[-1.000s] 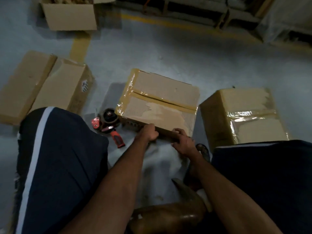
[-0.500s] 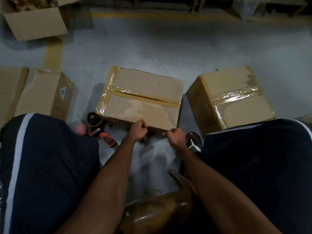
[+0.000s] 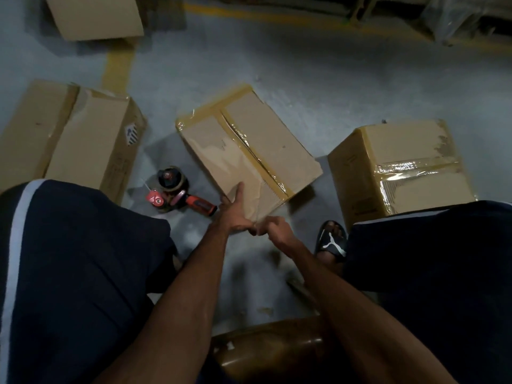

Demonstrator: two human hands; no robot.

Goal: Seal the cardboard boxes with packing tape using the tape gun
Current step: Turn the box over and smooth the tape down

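Boxes were seen on the grey floor (image 3: 291,73), four in all. At far left a long box (image 3: 69,142) was laid flat, its contents hidden. Behind it, at the top edge, a back box (image 3: 97,18) was cut off by the frame, and what it held could not be told. One tape gun (image 3: 177,194), red-handled, was left lying on the floor between the long box and the middle box (image 3: 249,151), touched by neither hand. The middle box was turned askew, its seam taped shut. The left hand (image 3: 234,214) was laid against its near corner with fingers held straight. The right hand (image 3: 273,230) was curled just beside that corner; whether tape was pinched could not be told. At right, a taped box (image 3: 401,167) was closed, beside one sandal (image 3: 332,241).
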